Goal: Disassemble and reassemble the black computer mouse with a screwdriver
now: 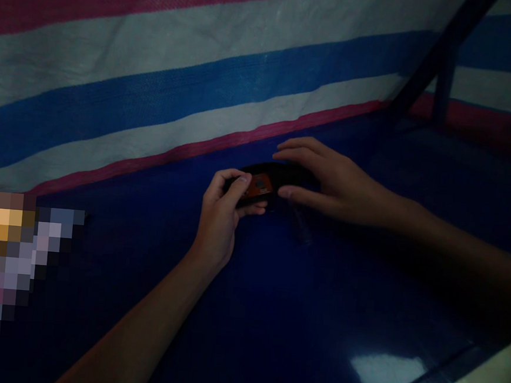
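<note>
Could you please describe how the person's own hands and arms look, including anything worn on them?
The left hand and right hand are ungloved, with no ring or watch visible. The left forearm and right forearm are bare, with no sleeve in view. Dim light hides finer markings.

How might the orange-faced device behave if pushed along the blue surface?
The device is probably stiff: it shows no bending in the left hand. It may slide readily, since the blue surface looks glossy. Its weight is unclear.
</note>
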### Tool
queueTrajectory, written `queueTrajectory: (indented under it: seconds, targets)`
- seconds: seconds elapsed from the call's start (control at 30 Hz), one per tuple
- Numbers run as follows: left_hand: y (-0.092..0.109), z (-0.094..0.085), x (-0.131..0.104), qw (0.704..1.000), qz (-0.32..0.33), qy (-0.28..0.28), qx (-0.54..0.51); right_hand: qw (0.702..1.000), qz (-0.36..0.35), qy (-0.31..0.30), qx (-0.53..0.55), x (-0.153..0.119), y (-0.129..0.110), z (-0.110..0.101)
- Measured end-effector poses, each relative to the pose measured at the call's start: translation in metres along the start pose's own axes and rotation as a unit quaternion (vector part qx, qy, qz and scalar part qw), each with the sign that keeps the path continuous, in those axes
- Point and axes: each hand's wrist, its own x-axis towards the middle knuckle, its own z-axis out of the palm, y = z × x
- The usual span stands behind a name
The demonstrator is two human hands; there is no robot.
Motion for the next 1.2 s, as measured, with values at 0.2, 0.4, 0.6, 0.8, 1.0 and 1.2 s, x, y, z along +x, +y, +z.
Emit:
queueTrajectory:
  seconds: [0.2,0.4,0.6,0.8,1.0,1.2]
  targets:
    - [-0.002,0.000,0.001,1.000,0.011,0.028,0.003,0.984,0.148,-0.036,-0.092,0.002,0.024,-0.001]
    - [-0.003,-0.001,0.002,0.999,0.000,0.032,0.010,0.959,0.195,-0.117,-0.172,-0.009,0.053,0.010]
    - [-0.001,-0.001,0.001,1.000,-0.010,0.028,0.009,0.954,0.229,-0.133,-0.139,-0.012,0.054,0.012]
    - [-0.001,-0.001,0.001,1.000,-0.011,0.025,0.012,0.975,0.201,-0.042,-0.083,-0.004,0.043,0.004]
    - [-0.002,-0.001,0.002,1.000,-0.016,0.018,-0.008,0.993,0.095,0.047,0.048,0.000,0.010,-0.010]
    - [0.003,0.004,0.002,0.998,-0.059,-0.009,-0.006,0.996,-0.048,-0.036,0.060,-0.002,-0.010,-0.006]
